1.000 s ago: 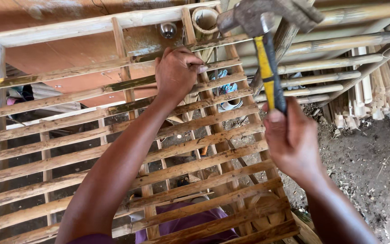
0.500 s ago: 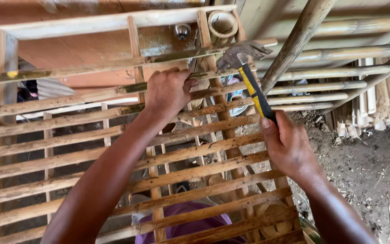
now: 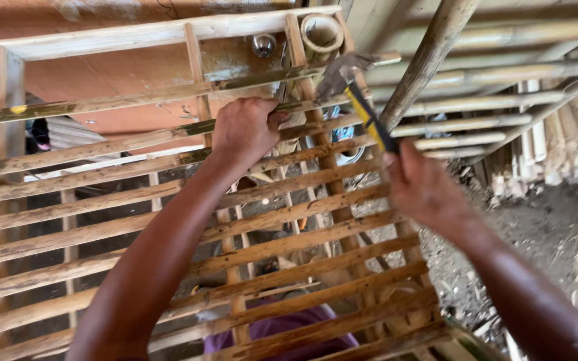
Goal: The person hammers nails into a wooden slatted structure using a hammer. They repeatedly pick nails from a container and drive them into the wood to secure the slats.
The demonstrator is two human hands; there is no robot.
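My right hand [image 3: 423, 187] grips the hammer [image 3: 359, 100] low on its yellow-black handle, head-heavy at twelve o'clock; my left hand [image 3: 245, 130] clamps a stiff, rough bamboo slat [image 3: 135, 144].

rough workshop: bamboo slat frame [image 3: 168, 200]

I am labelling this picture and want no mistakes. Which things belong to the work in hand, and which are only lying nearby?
In use:
- hammer, in the right hand
- bamboo slat, pressed by the left hand
- slatted frame

Lying about:
- loose bamboo poles
- cut bamboo stubs
- rubble on the ground
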